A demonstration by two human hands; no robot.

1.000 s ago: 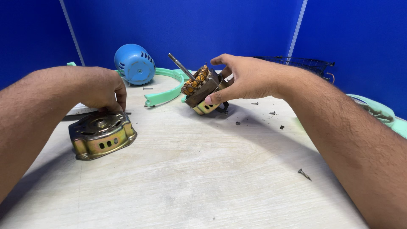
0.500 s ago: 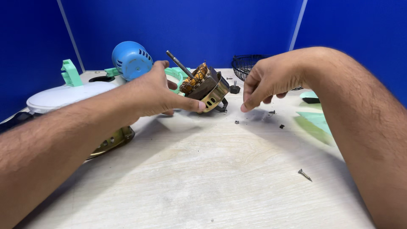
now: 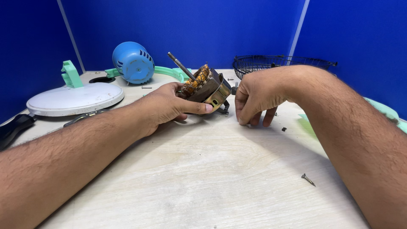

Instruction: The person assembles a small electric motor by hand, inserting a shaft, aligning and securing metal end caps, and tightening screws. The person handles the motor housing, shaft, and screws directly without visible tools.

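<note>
Left hand [image 3: 169,106] grips a tilted fan motor [image 3: 205,85] above the surface [image 3: 203,178]; right hand [image 3: 254,95], holding nothing, fingertips down beside it.

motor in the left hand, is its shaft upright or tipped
Tipped. The motor rests in the left hand, and its shaft slants up toward the left rather than standing straight.

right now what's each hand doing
left hand: closed on the brass-coloured motor core with copper windings and steel shaft
right hand: fingertips down on the pale wooden table, grip unclear
</note>
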